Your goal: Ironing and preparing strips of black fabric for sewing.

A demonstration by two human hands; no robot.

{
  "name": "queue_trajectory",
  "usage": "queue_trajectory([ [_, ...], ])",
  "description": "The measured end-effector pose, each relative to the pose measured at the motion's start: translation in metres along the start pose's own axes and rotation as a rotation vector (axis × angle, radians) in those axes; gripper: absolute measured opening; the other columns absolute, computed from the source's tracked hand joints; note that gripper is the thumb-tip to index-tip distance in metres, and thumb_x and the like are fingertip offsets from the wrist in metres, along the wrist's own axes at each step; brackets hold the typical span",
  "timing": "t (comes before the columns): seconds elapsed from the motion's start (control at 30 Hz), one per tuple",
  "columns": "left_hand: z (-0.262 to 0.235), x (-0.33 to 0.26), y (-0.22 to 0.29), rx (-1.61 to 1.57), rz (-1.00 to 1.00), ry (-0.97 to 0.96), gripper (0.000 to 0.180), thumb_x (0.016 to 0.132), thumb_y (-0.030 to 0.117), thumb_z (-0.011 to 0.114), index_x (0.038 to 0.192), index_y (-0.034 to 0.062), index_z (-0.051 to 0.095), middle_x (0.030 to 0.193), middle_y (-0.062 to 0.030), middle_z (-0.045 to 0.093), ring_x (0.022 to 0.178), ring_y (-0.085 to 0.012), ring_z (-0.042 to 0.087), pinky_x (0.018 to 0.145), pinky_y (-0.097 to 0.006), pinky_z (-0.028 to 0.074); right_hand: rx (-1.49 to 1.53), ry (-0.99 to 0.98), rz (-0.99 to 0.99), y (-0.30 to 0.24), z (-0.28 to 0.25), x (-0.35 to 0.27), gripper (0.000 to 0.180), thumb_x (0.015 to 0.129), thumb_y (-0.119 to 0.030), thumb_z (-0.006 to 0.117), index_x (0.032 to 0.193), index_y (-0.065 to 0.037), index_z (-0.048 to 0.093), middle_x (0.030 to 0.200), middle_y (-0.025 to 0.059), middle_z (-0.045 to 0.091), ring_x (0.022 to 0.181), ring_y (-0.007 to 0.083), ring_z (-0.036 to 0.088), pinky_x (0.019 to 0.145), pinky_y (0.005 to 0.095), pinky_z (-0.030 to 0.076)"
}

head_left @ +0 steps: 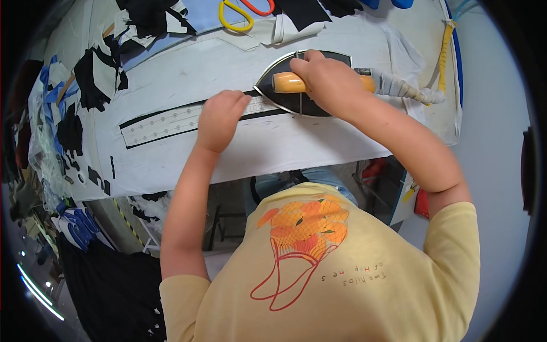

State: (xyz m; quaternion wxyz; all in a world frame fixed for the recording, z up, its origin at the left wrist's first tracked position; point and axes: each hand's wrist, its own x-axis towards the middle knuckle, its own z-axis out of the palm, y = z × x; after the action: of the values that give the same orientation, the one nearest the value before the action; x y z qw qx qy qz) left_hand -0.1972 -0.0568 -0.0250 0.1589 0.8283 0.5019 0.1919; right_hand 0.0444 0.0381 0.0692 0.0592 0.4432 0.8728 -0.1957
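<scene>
Head view: right hand (327, 80) fingers clamp the iron (296, 102) handle, hiding it; left hand (219, 117) fingers curl on strip (165, 122).

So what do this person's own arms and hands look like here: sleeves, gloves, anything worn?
Both forearms are bare. The left hand and right hand have no gloves, and no rings, watch or bracelets show. A pale yellow short-sleeved T-shirt with an orange-and-red chest print covers the upper arms.

Sewing workshop: ironing table (319, 145), fabric scraps (94, 74), scissors (236, 14)
</scene>
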Motion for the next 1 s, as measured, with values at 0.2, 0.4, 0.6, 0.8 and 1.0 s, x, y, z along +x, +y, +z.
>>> queue_trajectory([
  [0.2, -0.026, -0.025, -0.035, 0.151, -0.043, 0.121, 0.033, 0.083, 0.007, 0.057, 0.115, 0.0062, 0.064, 0.116, -0.0069, 0.064, 0.111, -0.0284, 0.059, 0.091, -0.041, 0.048, -0.022, -0.020, -0.006, -0.001, -0.002, 0.004, 0.021, 0.082, -0.007, 0.064, 0.102, -0.006, 0.058, 0.097, 0.0195, 0.060, 0.085, 0.0371, 0.066, 0.073, 0.0461, 0.053],
  [0.4, -0.034, -0.041, -0.038, 0.079, 0.003, 0.062, 0.031, 0.080, 0.004, 0.058, 0.109, 0.0056, 0.066, 0.109, -0.0064, 0.065, 0.100, -0.0272, 0.061, 0.084, -0.040, 0.049, 0.029, -0.007, -0.062, -0.046, -0.001, 0.025, 0.023, 0.082, -0.006, 0.066, 0.104, -0.004, 0.059, 0.099, 0.0222, 0.060, 0.086, 0.0379, 0.067, 0.073, 0.0451, 0.054],
  [0.6, -0.055, -0.054, -0.057, 0.010, -0.097, 0.051, 0.036, 0.081, 0.015, 0.066, 0.115, 0.0052, 0.064, 0.116, -0.0083, 0.062, 0.108, -0.0289, 0.058, 0.091, -0.042, 0.046, 0.070, -0.034, -0.072, -0.085, 0.006, 0.045, 0.023, 0.082, -0.005, 0.065, 0.104, -0.005, 0.059, 0.101, 0.0220, 0.059, 0.085, 0.0372, 0.066, 0.072, 0.0441, 0.054],
  [0.8, -0.079, -0.083, -0.086, 0.109, -0.067, 0.051, 0.048, 0.078, 0.027, 0.074, 0.120, 0.0066, 0.061, 0.123, -0.0081, 0.059, 0.115, -0.0290, 0.054, 0.098, -0.044, 0.042, 0.002, -0.069, -0.031, -0.087, 0.006, 0.048, 0.024, 0.084, -0.011, 0.068, 0.104, -0.005, 0.057, 0.103, 0.0199, 0.059, 0.087, 0.0371, 0.066, 0.074, 0.0454, 0.053],
  [1.0, -0.074, -0.101, -0.100, 0.150, -0.025, 0.062, 0.035, 0.081, 0.016, 0.071, 0.114, 0.0070, 0.063, 0.113, -0.0048, 0.062, 0.106, -0.0246, 0.058, 0.089, -0.039, 0.047, -0.007, -0.091, -0.059, -0.115, 0.007, 0.066, 0.031, 0.081, -0.014, 0.073, 0.106, -0.005, 0.056, 0.104, 0.0174, 0.060, 0.090, 0.0363, 0.066, 0.076, 0.0437, 0.054],
])
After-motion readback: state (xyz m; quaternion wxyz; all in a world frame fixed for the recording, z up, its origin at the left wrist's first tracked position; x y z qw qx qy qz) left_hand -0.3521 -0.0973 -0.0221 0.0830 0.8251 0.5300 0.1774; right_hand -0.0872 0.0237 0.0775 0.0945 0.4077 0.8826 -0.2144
